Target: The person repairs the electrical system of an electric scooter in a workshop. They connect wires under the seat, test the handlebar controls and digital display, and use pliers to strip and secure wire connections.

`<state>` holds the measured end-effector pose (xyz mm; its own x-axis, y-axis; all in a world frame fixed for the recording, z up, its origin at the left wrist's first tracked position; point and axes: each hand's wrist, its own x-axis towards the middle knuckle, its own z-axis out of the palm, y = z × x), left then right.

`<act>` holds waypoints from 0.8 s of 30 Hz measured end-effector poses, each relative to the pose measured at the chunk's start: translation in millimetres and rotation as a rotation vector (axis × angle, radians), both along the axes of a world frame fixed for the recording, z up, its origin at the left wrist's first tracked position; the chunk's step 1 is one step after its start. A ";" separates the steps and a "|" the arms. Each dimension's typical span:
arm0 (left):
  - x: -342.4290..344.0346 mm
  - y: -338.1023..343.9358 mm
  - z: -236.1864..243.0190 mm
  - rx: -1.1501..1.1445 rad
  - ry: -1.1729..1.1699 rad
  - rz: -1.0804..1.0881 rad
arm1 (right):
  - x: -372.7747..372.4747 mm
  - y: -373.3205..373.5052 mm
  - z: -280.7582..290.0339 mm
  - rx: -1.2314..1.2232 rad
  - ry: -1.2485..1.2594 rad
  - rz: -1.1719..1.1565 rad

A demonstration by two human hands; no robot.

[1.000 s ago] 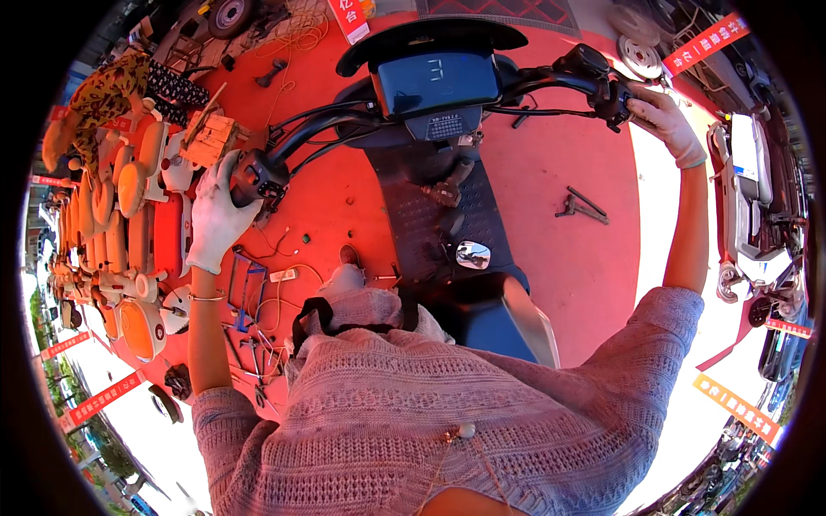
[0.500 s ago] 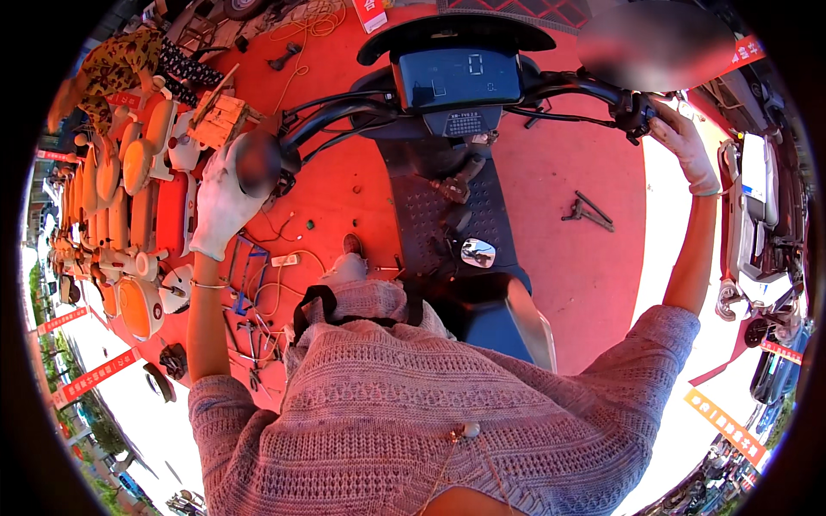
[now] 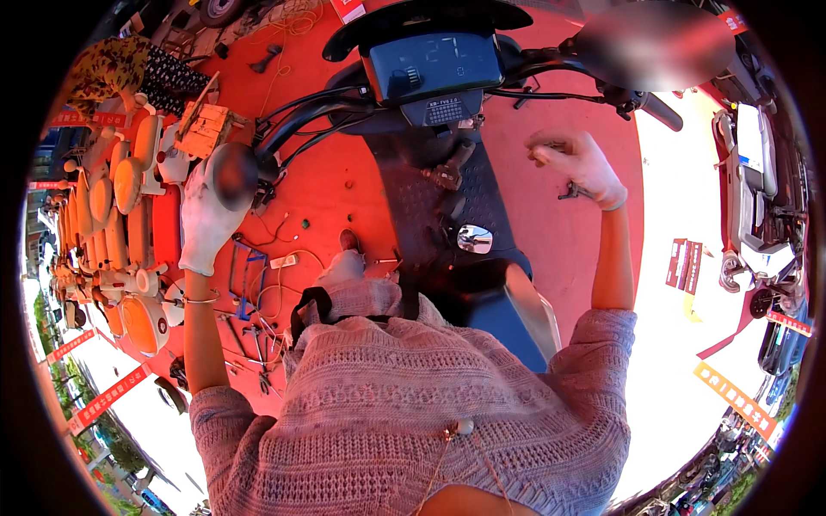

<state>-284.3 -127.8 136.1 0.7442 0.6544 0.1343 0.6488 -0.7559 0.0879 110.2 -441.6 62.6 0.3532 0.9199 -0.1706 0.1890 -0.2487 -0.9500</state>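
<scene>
My left hand (image 3: 206, 225), in a white glove, is closed around the left handlebar grip of an electric scooter; a blurred round patch hides its fingers. My right hand (image 3: 578, 165), gloved too, is off the bar, in the air to the right of the footboard. Its fingers are loosely bent and apart, with nothing visible in them. The right grip (image 3: 661, 112) is bare. Between the handlebars sits a lit dashboard display (image 3: 434, 70). Below it, a dark power tool (image 3: 454, 166) and a small mirror (image 3: 475, 239) lie on the ribbed footboard (image 3: 404, 185).
Several orange-seated scooters (image 3: 129, 185) stand at the left, near a bent-over person (image 3: 107, 73) and a wooden stool (image 3: 206, 129). Hand tools, a blue frame (image 3: 248, 279) and cables lie on the red floor. More scooters (image 3: 753, 198) line the right side.
My right hand has let go of the right grip and moved left and toward me. My left hand stays on its grip. The dashboard readout has changed, and the view has shifted slightly.
</scene>
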 end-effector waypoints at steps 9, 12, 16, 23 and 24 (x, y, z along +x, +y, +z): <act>13.9 7.5 -7.2 0.058 -0.058 -0.122 | 54.1 137.7 -167.1 -0.244 -0.798 -0.308; 8.5 2.7 -3.6 0.007 -0.021 -0.050 | 32.8 146.9 -134.0 -0.349 -0.741 -0.300; 3.9 7.3 -10.8 0.089 -0.049 -0.109 | 7.8 142.9 -116.0 -0.410 -1.002 -0.426; 14.8 15.5 -3.4 -0.027 -0.020 -0.218 | -19.5 97.0 -94.2 -0.382 -0.765 -0.650; 10.7 16.6 -2.6 -0.048 -0.011 -0.223 | -34.8 89.1 -98.5 -0.262 -0.697 -0.745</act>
<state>-273.7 -111.2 133.5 0.8698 0.4796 0.1156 0.4649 -0.8753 0.1333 75.4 -352.6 -35.9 0.9108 0.3933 0.1255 0.3873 -0.7085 -0.5899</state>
